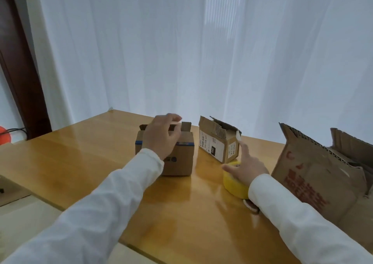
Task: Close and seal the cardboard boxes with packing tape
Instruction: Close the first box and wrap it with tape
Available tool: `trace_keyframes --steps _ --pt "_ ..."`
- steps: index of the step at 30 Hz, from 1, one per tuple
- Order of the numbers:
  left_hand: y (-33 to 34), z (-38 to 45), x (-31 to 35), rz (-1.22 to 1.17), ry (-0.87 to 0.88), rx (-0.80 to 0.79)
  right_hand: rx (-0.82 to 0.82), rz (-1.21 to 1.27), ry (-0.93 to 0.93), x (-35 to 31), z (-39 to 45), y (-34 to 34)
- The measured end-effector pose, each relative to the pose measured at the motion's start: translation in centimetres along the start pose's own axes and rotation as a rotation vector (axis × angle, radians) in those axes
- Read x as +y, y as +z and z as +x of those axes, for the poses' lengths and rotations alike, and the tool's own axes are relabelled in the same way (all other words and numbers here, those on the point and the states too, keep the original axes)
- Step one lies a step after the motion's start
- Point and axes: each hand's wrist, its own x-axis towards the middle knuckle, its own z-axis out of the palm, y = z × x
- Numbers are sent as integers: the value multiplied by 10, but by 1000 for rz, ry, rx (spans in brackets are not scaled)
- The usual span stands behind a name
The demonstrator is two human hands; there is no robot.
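Cardboard box [219,142] label "080", left hand [161,136] loosely open at small box [177,158], right hand [247,167] spread on yellow tape roll [234,185]

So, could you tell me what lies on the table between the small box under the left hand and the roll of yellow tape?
In the head view, only bare wooden table lies between the small box and the yellow tape.

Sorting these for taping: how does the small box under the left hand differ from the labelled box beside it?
The small box stands square with blue tape at its rim; the labelled box sits tilted, with white shipping labels. The left hand reaches over the first; nothing holds the second. Both are open-topped brown cardboard.
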Motion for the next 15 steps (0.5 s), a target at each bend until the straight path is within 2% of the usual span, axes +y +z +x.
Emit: trace_keyframes --steps 2,5,8,10,13,15 --pt "-2 32 -12 104 -108 -115 79 -20 -54 2 -2 -18" --pt "7 65 -26 227 -172 -477 166 149 -195 0 -2 -43" --pt "25 80 -31 166 -172 -815 207 282 -359 -12 -6 -54" --pt "32 84 -32 153 -146 -863 209 353 -445 -21 -7 -57" --pt "25 87 -33 116 -117 -827 129 447 -504 -29 -7 -58" --pt "12 84 -30 83 -104 -871 68 468 -545 -36 -6 -59"
